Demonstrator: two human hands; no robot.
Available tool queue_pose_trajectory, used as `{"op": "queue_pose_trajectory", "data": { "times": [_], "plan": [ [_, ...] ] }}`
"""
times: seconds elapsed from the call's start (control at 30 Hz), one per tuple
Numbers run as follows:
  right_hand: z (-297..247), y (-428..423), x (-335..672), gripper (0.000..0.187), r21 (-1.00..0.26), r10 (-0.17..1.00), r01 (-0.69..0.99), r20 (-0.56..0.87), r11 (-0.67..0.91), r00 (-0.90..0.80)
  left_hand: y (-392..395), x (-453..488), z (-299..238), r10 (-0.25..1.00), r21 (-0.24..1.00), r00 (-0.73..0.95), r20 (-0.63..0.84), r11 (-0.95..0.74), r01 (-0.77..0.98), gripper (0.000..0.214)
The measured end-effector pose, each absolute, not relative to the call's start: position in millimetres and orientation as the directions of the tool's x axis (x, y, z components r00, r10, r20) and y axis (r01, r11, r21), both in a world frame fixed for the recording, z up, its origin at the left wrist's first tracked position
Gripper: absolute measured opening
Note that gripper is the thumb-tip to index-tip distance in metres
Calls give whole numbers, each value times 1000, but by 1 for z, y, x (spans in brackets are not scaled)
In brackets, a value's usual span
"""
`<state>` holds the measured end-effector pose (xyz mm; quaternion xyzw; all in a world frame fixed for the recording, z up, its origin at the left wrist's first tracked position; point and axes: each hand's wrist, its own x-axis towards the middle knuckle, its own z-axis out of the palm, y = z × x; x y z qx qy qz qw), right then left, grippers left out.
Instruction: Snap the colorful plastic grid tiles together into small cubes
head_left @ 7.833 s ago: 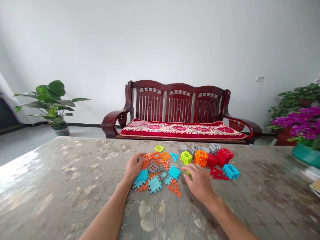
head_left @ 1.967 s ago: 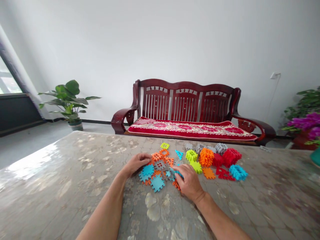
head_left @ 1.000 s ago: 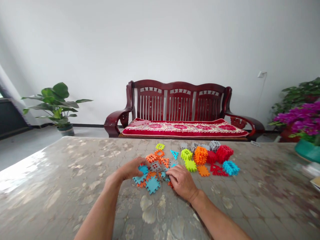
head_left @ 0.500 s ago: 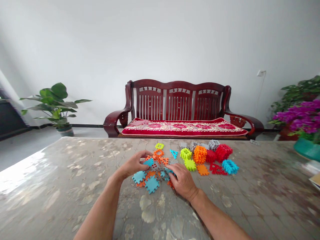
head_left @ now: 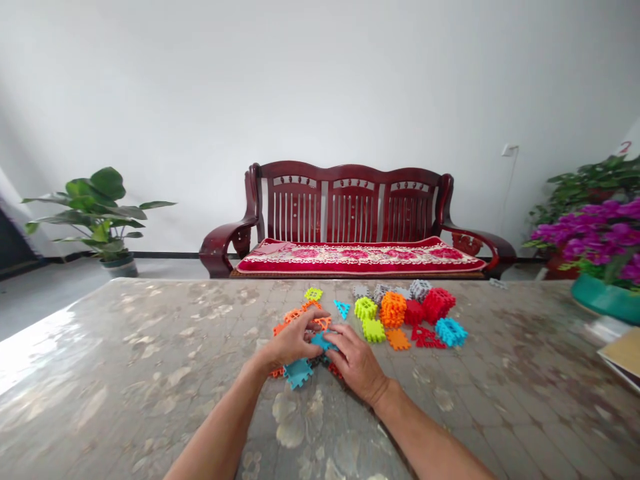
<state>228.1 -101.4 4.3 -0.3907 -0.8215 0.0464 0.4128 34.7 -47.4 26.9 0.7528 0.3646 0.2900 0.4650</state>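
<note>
A small blue interlocking puzzle tile (head_left: 323,341) is between my two hands, low over a heap of such pieces. My left hand (head_left: 293,339) grips it from the left, thumb below and fingers curved over it. From the right, my right hand (head_left: 359,365) has its fingertips closed on the tile's other side. Another flat blue tile (head_left: 298,373) lies just below my left hand. Orange tiles (head_left: 287,320) show beyond the left hand, and an orange triangle piece (head_left: 323,323) lies under its fingers. The hands hide most of the heap.
A blue triangle (head_left: 342,309) and a yellow-green tile (head_left: 313,294) lie beyond the hands. To the right are yellow-green tiles (head_left: 373,331), an orange stack (head_left: 393,310), red pieces (head_left: 439,305), a blue stack (head_left: 451,332) and grey pieces (head_left: 421,289). A flower pot (head_left: 603,297) stands far right.
My left hand has moved right, toward my right hand, and the blue tile is now between them. Grey pieces seen before are now mostly covered. The view has turned slightly right.
</note>
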Motion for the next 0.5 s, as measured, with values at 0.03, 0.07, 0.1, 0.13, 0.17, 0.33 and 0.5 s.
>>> {"op": "queue_pose_trajectory", "data": {
  "times": [0.03, 0.07, 0.1, 0.13, 0.17, 0.33, 0.5],
  "plan": [
    [5, -102, 229, 36, -391, 675, 603, 643, 695, -362, -48, 36, 27, 814, 917, 574, 90, -293, 271, 70],
    [5, -102, 229, 34, -386, 669, 597, 643, 703, -371, -48, 37, 27, 809, 923, 582, 89, -286, 257, 70],
    [6, -103, 229, 32, -385, 663, 589, 645, 711, -379, -49, 37, 28, 803, 930, 589, 90, -279, 238, 70],
    [7, -103, 229, 31, -389, 660, 581, 648, 715, -380, -49, 37, 29, 798, 939, 595, 92, -268, 216, 70],
    [8, -103, 229, 29, -397, 662, 577, 651, 714, -372, -49, 37, 31, 801, 948, 591, 98, -255, 189, 70],
    [17, -101, 235, 28, -441, 698, 614, 665, 654, -266, -41, 27, 41, 905, 969, 398, 146, -211, 125, 62],
    [23, -104, 270, 25, -483, 744, 663, 646, 572, -171, -22, 4, 29, 974, 959, -18, 225, -218, 180, 60]
  ]
}}
